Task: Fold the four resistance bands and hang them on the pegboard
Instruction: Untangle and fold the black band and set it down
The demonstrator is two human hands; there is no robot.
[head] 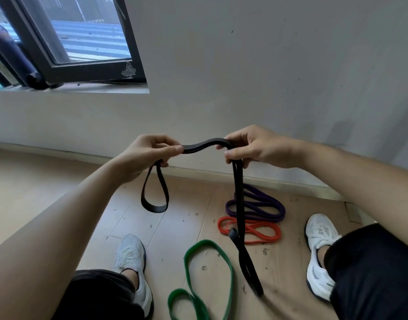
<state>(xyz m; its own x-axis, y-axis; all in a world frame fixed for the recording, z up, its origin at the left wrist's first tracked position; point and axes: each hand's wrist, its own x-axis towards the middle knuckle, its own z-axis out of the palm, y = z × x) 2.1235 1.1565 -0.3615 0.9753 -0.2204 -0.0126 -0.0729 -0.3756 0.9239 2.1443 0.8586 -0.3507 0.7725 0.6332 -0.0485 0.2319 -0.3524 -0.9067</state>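
Knees in black shorts frame the near edge, white shoes planted well apart on the wooden floor — open boards run left to the wall. Between the shoes lie the green band, then the red band and purple band farther right. Both arms reach forward; left hand and right hand hold the black band up off the floor — fingers clamped on it, a loop dangling from each.

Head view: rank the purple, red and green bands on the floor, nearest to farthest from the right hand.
The right hand grips the black band.
1. Purple band, on the floor directly below that hand.
2. Red band, just past the purple one, toward the person.
3. Green band, lowest in frame, left of the other two.
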